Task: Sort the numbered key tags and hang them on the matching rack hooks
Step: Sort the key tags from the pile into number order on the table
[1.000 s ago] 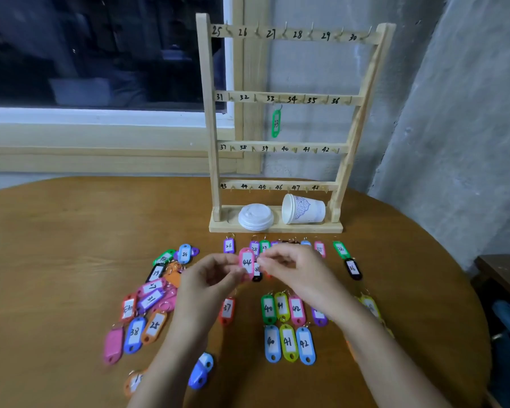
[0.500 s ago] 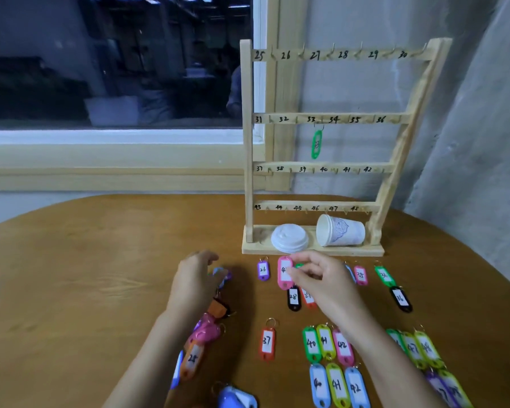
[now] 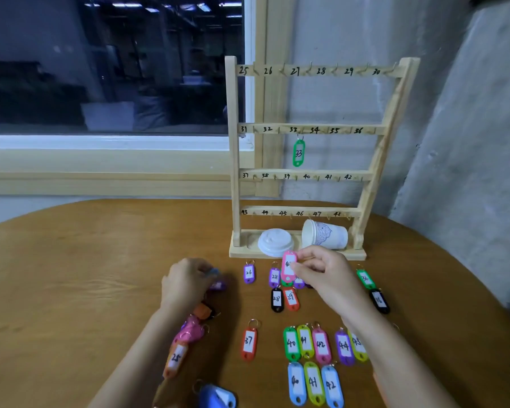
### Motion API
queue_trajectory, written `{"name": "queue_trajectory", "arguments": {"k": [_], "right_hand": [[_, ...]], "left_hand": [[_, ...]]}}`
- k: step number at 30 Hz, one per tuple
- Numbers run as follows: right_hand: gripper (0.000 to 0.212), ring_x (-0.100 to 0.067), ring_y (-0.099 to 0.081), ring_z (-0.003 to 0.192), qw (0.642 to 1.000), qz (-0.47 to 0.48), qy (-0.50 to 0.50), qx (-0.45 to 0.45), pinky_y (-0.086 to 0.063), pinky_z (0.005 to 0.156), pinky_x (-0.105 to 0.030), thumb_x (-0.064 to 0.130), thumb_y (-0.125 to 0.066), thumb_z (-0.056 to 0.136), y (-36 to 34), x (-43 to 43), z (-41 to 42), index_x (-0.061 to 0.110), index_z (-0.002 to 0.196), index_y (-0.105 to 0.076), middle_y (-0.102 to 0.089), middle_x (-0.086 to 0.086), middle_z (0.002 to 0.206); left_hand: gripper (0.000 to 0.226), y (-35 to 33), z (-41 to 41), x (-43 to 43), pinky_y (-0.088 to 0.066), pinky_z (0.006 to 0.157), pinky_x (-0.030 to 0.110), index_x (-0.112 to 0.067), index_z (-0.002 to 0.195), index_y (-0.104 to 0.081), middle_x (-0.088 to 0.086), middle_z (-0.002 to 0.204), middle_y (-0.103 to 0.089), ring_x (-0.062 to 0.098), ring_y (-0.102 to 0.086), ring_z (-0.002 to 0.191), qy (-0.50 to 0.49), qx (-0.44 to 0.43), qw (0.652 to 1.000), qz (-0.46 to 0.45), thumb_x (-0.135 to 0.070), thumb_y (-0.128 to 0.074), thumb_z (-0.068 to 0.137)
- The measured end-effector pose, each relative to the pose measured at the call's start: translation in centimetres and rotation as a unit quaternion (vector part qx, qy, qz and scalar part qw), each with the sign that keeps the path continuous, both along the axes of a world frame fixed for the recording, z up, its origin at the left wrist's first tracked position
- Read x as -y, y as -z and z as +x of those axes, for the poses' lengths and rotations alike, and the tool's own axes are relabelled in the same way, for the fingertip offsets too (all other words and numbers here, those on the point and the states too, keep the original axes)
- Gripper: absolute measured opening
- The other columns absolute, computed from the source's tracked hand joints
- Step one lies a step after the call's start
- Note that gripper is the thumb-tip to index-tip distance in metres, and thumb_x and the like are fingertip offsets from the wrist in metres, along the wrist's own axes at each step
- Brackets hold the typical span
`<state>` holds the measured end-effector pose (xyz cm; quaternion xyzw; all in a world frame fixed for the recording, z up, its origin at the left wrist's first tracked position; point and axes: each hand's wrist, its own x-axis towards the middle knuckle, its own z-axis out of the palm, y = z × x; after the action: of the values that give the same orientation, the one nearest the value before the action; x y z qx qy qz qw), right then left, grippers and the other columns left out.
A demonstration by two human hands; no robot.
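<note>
A wooden rack with four numbered hook rows, 25 to 48, stands at the table's back. One green tag 33 hangs under the second row. My right hand pinches a pink tag just in front of the rack's base. My left hand is curled over a pile of tags at the left, touching a blue tag; what it grips is hidden. Sorted tags lie in rows: purple 26, black 28, red 37, green 40.
A white cup lid and a tipped paper cup lie on the rack's base. More tags sit near the front edge, such as orange 25 and blue 41 row. A window and concrete wall stand behind the round wooden table.
The view has shifted so the rack appears further right. My left hand let go of the pink tag and moved left to the pile; my right hand raised the tag toward the rack.
</note>
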<state>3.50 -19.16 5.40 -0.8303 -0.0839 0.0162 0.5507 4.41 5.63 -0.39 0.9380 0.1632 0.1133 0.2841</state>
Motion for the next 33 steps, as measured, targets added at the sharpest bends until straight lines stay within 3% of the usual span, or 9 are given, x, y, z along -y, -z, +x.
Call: {"name": "queue_trajectory", "arguments": {"k": [2,5,9,12,15,18,22,28,33], "right_hand": [[0.009,-0.005,-0.064,0.077,1.0,-0.002,-0.002,-0.007,-0.046,0.07,-0.017,0.019,-0.068,0.085,0.1,1.2,-0.1,0.024,0.092,-0.065,-0.072,0.004,0.079],[0.017,-0.008,-0.064,0.078,1.0,-0.008,-0.004,-0.008,-0.048,0.073,-0.019,0.014,-0.07,0.082,0.2,2.8,-0.2,0.026,0.092,-0.064,-0.072,0.003,0.08],[0.026,0.007,-0.058,0.064,1.0,0.0,-0.002,0.008,-0.043,0.066,-0.01,0.005,-0.07,0.081,-0.1,4.5,-0.5,0.028,0.092,-0.062,-0.07,0.001,0.08],[0.029,0.004,-0.059,0.067,1.0,0.009,0.012,0.016,-0.044,0.07,-0.011,0.005,-0.067,0.084,0.0,5.9,-0.8,0.033,0.09,-0.063,-0.07,0.0,0.081],[0.015,0.001,-0.063,0.07,0.998,0.031,0.041,0.023,-0.047,0.067,-0.012,0.009,-0.064,0.088,0.1,7.8,-1.4,0.021,0.096,-0.068,-0.072,-0.001,0.083],[0.009,0.007,-0.06,0.066,0.996,0.047,0.076,0.027,-0.044,0.062,-0.005,0.01,-0.063,0.088,0.7,9.3,-2.6,0.019,0.089,-0.066,-0.07,0.003,0.084],[0.009,-0.006,-0.062,0.075,0.994,0.034,0.1,0.012,-0.046,0.067,-0.009,0.007,-0.066,0.085,2.4,10.7,-4.6,0.015,0.088,-0.067,-0.069,-0.001,0.084],[0.01,-0.005,-0.064,0.08,0.994,-0.035,0.105,-0.011,-0.051,0.071,-0.02,0.014,-0.067,0.086,4.1,11.2,-7.2,0.024,0.085,-0.068,-0.069,0.005,0.084],[0.009,0.004,-0.055,0.057,0.99,-0.123,0.072,-0.012,-0.043,0.051,-0.014,0.016,-0.07,0.083,5.8,9.8,-8.8,0.025,0.082,-0.069,-0.062,0.012,0.065]], "left_hand": [[0.008,-0.2,-0.2,0.4,-0.047,0.079,0.036,-0.026,0.083,-0.071,-0.002,0.087,-0.065,0.025,-0.058,0.091,-0.014,0.052,0.998,-0.02,-0.034,-0.071,0.08],[0.008,-1.3,-0.9,2.0,-0.044,0.063,0.03,-0.019,0.076,-0.068,-0.002,0.068,-0.064,0.021,-0.06,0.07,0.02,0.119,0.987,-0.111,-0.013,-0.071,0.08],[0.021,-2.6,-2.0,4.5,-0.053,0.063,0.035,-0.02,0.094,-0.067,0.007,0.081,-0.068,0.022,-0.064,0.072,0.072,0.14,0.959,-0.235,-0.003,-0.068,0.082],[0.02,-3.3,-2.8,6.4,-0.052,0.059,0.021,-0.017,0.092,-0.068,0.006,0.079,-0.067,0.01,-0.062,0.066,0.093,0.149,0.921,-0.349,0.0,-0.065,0.083],[0.012,-3.7,-3.5,8.2,-0.049,0.057,0.012,-0.008,0.084,-0.066,0.001,0.074,-0.065,0.004,-0.059,0.062,0.107,0.142,0.882,-0.436,0.003,-0.066,0.081],[0.016,-3.1,-4.3,9.3,-0.048,0.059,0.013,-0.013,0.084,-0.065,-0.001,0.07,-0.062,0.009,-0.055,0.064,0.11,0.131,0.878,-0.447,0.003,-0.066,0.081],[0.024,-2.2,-5.9,10.4,-0.053,0.067,0.017,-0.018,0.099,-0.068,0.003,0.076,-0.06,0.008,-0.061,0.069,0.126,0.099,0.873,-0.461,-0.001,-0.066,0.082],[0.009,-1.2,-8.2,11.5,-0.05,0.066,0.019,-0.011,0.086,-0.07,0.002,0.077,-0.071,0.01,-0.064,0.075,0.123,0.08,0.871,-0.468,-0.004,-0.065,0.083],[0.01,-0.5,-10.2,11.3,-0.044,0.053,0.012,-0.007,0.092,-0.07,0.005,0.076,-0.067,0.003,-0.059,0.063,0.113,0.076,0.884,-0.447,-0.005,-0.066,0.083]]}}
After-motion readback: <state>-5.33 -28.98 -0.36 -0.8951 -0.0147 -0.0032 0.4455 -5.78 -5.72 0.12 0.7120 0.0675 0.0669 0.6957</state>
